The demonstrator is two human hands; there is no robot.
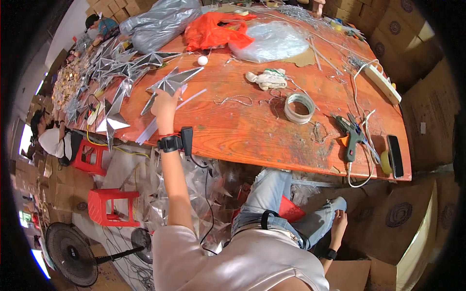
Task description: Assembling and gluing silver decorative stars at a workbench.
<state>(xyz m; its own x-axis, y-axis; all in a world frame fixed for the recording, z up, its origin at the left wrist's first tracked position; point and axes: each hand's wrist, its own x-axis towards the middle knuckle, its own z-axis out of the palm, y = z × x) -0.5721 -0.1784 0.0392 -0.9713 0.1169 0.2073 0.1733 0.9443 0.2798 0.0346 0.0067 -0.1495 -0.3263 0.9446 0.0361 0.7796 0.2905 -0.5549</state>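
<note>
My left hand (165, 103) reaches over the left part of the wooden table, its fingers closed on the near edge of a silver foil star (175, 81). Translucent glue sticks (147, 131) lie beside and under that wrist. A white ball (203, 60) sits just beyond the star. More silver stars (110, 121) are heaped to the left along the table. Low at the right, my right hand (341, 221) rests by my knee, away from the table, with its fingers loosely extended and nothing visible in them.
On the red-brown table (228, 128) lie a tape roll (299, 108), white gloves (268, 79), a glue gun (350, 138), a phone (395, 156) and a power strip (382, 83). Plastic bags (269, 41) cover the back. Red stools (114, 206), a fan (72, 254) and cardboard boxes (400, 218) surround me.
</note>
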